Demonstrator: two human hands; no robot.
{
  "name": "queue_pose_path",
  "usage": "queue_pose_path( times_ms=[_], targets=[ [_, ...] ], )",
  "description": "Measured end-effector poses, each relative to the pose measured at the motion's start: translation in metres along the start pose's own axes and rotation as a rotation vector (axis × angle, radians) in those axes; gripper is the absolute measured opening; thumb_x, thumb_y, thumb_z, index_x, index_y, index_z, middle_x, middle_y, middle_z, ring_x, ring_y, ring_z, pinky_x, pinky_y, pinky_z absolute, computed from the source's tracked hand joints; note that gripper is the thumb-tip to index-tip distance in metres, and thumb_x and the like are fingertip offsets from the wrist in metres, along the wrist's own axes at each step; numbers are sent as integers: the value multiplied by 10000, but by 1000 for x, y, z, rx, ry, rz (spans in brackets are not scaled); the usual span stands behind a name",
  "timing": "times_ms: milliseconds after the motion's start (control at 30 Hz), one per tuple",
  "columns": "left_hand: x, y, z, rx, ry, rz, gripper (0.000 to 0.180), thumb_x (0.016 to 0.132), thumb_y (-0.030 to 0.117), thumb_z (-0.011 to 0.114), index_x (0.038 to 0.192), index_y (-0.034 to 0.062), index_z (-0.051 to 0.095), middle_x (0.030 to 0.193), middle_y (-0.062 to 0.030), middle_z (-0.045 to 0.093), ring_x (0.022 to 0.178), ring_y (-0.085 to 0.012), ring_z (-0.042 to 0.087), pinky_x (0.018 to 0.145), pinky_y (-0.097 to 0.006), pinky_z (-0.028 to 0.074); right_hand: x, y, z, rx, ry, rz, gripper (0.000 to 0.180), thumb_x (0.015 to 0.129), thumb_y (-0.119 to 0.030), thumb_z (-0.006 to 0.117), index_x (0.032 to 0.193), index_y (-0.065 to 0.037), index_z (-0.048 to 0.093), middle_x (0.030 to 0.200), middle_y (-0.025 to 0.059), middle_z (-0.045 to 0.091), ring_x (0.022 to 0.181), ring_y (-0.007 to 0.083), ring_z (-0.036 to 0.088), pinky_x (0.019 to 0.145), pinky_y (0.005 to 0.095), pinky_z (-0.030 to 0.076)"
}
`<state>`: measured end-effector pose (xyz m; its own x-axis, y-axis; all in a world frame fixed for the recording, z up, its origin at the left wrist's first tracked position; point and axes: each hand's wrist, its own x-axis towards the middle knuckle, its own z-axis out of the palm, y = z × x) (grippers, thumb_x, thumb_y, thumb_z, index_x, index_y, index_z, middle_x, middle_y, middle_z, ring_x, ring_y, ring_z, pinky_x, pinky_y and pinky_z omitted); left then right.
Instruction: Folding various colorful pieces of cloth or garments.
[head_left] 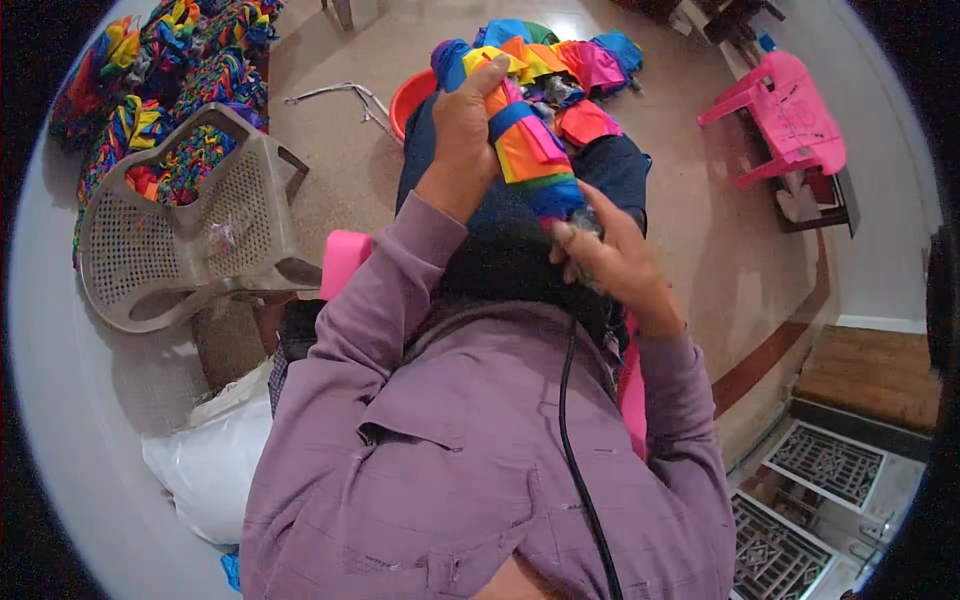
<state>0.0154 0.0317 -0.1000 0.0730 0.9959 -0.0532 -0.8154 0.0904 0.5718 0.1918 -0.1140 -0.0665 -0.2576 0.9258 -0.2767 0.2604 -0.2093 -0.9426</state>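
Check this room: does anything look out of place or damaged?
A pale cord lies loosely on the floor near the red tub, as if dropped. The pink stool at right has dark marks on its seat, cause unclear.

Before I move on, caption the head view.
Left hand grips a multicoloured bundle, right hand at its near end, pink stool to the right.

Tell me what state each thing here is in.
Bundle: gathered, many-coloured
Left hand: closed around it
Right hand: partly curled, at its lower end
Grey chair: upright
Pink stool at right: upright
White bag: bulging
Cord: lying down the shirt
Red tub: partly hidden
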Motion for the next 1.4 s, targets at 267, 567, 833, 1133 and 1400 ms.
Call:
queue_pose_path(
  times_ms=[267,567,833,1133,1400],
  targets=[
    [7,4,-5,-164,28,-19,113,921,81,742,1005,38,680,942,-51,706,780,-190,714,728,-363,625,-9,30,21,-715,583,-608,583,838,-179,800,1342,-13,558,1080,238,706,968,371,731,779,409,576],
    [16,9,-7,-4,76,71,121,935,165,731,978,83,653,893,-14,671,781,-159,688,737,-325,608,0,24,26,-571,518,-448,328,871,-163,775,1132,-24,634,815,144,683,726,254,685,689,380,528],
    [14,9,-3,11,81,172,108,893,110,758,938,67,670,887,-26,686,724,-171,694,702,-335,600,2,20,26,-459,451,-356,306,879,-175,772,1108,-22,639,772,99,631,691,142,563,663,331,482],
    [-14,33,20,107,-110,221,200,948,224,735,1065,86,650,887,-30,677,755,-175,695,732,-337,601,-3,18,32,-366,509,-383,312,886,-160,764,1130,-15,636,791,48,614,715,120,538,679,296,474],
    [-22,37,27,-92,-228,-99,341,980,351,711,1149,71,615,930,-66,690,812,-205,710,778,-364,611,-5,25,22,61,286,-217,274,944,-168,705,1161,-27,615,759,6,561,607,89,493,558,258,415]
  ],
)
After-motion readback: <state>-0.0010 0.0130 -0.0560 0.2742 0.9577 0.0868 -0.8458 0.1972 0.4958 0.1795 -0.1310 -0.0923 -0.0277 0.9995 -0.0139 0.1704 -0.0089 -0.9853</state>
